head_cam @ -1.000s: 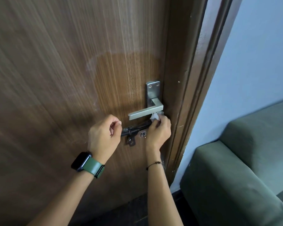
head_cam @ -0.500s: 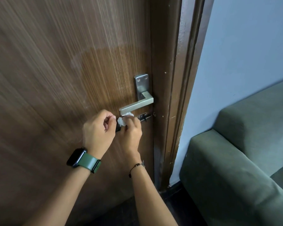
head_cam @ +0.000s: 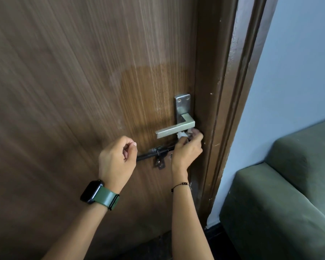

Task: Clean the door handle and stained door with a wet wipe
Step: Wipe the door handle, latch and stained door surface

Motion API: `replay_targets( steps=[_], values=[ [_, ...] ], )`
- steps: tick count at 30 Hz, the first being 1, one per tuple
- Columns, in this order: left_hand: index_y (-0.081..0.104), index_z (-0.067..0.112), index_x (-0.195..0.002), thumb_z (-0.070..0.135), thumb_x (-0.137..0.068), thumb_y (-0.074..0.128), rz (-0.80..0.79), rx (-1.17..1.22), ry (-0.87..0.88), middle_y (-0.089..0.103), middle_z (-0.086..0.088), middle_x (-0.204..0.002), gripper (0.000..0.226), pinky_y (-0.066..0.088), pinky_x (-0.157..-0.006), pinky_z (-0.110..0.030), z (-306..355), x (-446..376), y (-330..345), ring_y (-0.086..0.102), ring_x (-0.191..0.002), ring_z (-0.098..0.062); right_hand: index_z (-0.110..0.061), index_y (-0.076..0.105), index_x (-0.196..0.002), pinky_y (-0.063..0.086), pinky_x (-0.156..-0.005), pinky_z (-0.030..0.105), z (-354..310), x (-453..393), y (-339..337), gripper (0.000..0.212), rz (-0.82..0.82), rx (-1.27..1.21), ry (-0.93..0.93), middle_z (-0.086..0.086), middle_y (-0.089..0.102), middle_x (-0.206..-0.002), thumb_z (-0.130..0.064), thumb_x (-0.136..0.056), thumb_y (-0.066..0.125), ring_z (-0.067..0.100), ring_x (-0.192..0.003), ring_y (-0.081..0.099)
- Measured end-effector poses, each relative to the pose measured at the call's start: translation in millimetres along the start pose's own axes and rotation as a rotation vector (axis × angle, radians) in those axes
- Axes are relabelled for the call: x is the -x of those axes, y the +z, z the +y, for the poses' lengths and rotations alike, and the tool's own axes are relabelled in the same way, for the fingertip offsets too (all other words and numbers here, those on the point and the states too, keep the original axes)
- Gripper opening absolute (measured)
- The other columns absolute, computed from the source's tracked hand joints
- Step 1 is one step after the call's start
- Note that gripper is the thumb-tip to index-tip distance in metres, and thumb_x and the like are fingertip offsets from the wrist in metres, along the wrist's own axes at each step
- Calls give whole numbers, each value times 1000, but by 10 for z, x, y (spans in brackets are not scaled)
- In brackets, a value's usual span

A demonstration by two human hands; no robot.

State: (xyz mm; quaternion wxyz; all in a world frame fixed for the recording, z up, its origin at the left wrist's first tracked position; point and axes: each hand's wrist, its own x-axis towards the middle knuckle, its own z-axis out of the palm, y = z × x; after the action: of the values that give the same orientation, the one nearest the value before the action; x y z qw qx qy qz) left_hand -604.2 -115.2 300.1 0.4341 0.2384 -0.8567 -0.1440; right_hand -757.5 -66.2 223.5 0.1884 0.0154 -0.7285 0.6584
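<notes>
A brown wooden door (head_cam: 73, 91) with a fine vertical grain fills most of the view, behind both hands. On it, above the hands, a darker patch (head_cam: 150, 94) with a pale edge is seen beside the handle plate. To the right of the right hand the dark door frame (head_cam: 231, 109) is found, with small light chips on its paint, then a pale wall (head_cam: 298, 62) and a green sofa (head_cam: 289, 194) further right and lower.

The door handle (head_cam: 174, 129), a square lever of brushed grey metal on a tall plate with two screws, stands just above the right hand. A black sliding bolt (head_cam: 154, 152) lies across the door between the two hands, under the lever.

The right hand (head_cam: 186, 149) is raised below the inner end of the lever, its fingers curled around a crumpled white wet wipe (head_cam: 182, 135), which is pressed against the underside of the lever. A thin beaded bracelet (head_cam: 179, 185) is worn on this wrist.

The left hand (head_cam: 116, 160) is held near the left end of the bolt, fingers curled into a loose fist; whether the bolt is gripped cannot be told. A dark watch on a green strap (head_cam: 99, 194) is worn on this wrist.
</notes>
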Motion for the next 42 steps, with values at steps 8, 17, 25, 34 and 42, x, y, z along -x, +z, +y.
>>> replay_targets(
  steps=[8,17,25,34,42],
  values=[
    [64,4,-69,10,-77,57,-19,-1,25,60,-8,-52,12,43,-44,-29,15,0,61,49,-43,-20,-9,62,-75,31,-75,32,-144,680,188,13,-122,157,-300,5,61,-69,3,-69,58,21,-78,45],
    [63,8,-69,11,-78,57,-37,21,-14,59,-2,-52,11,40,-44,-25,-20,30,120,45,-43,-12,3,62,-89,45,-76,31,63,-95,-38,18,-67,46,-164,17,64,-95,12,-74,62,34,-87,62],
    [63,8,-68,12,-77,56,-27,12,-37,59,-2,-53,11,44,-44,-28,-77,-37,108,50,-44,-16,-1,60,-73,43,-66,25,-11,487,212,10,-182,14,-384,13,58,-80,0,-78,52,25,-72,55],
    [60,8,-67,9,-78,58,-11,-8,-68,58,-4,-53,11,47,-42,-35,-81,-42,84,51,-45,-19,-3,63,-82,52,-62,35,-37,676,201,13,-282,-51,-383,10,57,-83,9,-77,59,24,-72,57],
    [63,9,-71,22,-81,50,77,-15,-80,58,0,-56,21,47,-46,-31,-57,-118,-57,49,-48,-13,2,63,-81,48,-65,30,-537,805,338,20,-264,-206,-361,13,62,-88,19,-71,66,17,-81,57]
  ],
)
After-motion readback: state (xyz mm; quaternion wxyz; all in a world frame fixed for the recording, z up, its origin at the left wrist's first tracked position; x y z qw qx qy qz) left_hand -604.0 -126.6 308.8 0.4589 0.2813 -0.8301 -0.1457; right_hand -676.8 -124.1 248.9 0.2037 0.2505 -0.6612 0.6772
